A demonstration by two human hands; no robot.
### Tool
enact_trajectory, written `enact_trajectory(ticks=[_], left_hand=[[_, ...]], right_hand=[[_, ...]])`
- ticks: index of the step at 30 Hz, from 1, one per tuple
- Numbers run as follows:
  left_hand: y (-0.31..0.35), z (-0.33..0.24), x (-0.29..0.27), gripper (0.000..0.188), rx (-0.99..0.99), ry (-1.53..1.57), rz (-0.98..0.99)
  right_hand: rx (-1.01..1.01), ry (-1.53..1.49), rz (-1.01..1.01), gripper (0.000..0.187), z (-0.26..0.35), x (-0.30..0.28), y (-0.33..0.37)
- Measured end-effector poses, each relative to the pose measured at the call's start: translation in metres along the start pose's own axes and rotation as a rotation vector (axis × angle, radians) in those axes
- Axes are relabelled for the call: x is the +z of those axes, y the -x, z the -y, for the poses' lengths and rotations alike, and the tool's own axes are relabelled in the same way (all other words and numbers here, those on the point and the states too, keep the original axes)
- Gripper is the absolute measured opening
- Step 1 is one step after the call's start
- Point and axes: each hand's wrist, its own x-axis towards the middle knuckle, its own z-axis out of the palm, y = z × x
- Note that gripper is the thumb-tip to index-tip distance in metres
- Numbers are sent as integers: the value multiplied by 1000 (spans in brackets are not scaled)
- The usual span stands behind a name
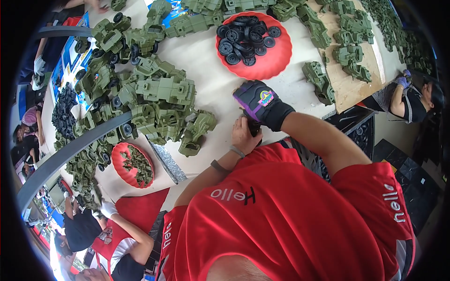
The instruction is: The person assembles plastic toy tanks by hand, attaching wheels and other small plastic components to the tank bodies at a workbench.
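Gloved right hand (262,104) is bent over with its back to the camera, black with purple trim, and the fingertips are tucked out of sight, so I can't tell if it's really gripping or just pressing. Bare left hand (246,133) is right up under it, fingers curled and thumb round the other side, pretty clearly grasping a small dark piece (254,127). That piece sits between the two hands, on the wearer's side of the big red plate (274,65), and it's mostly covered, so no clue what it is exactly.

Using that plate as the landmark: it holds a heap of black wheels (243,40), with a bare patch toward the wearer. Left of it there's a big messy pile of olive green toy vehicle bodies (166,91), some with wheels on. Further left and closer to the wearer is a smaller red dish (117,164) full of tiny green parts (137,165). Right of the plate, one green body (318,82) lies next to a tan board (344,93) carrying more of them. All of it's on a pale table (206,86).

Way off to the plate's left and nearer the wearer, a co-worker's white-gloved hand (108,209) is by the green heap; far right, another co-worker's in purple gloves (403,82).
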Motion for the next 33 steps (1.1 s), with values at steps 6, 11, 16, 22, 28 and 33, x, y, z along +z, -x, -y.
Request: enact_trajectory(ticks=[6, 11, 16, 22, 28, 33], left_hand=[[0, -1, -3, 70, -42, 94, -24], [11, 4, -16, 76, -183, 203, -126], [12, 2, -15, 61, 14, -114, -77], [0, -22, -18, 64, -24, 90, -109], [-10, -40, -47, 64, 199, -592, -59], [13, -38, -26, 57, 337, -549, -15]], right_hand=[[105, -94, -29, 25, -5, 12, -1], [340, -381, -671, 21, -24, 1, -16], [574, -201, -552, 31, -75, 10, -50], [460, -271, -605, 27, -86, 3, -28], [355, -520, -628, 24, -83, -12, 64], [293, -498, -371, 37, -68, -6, 121]])
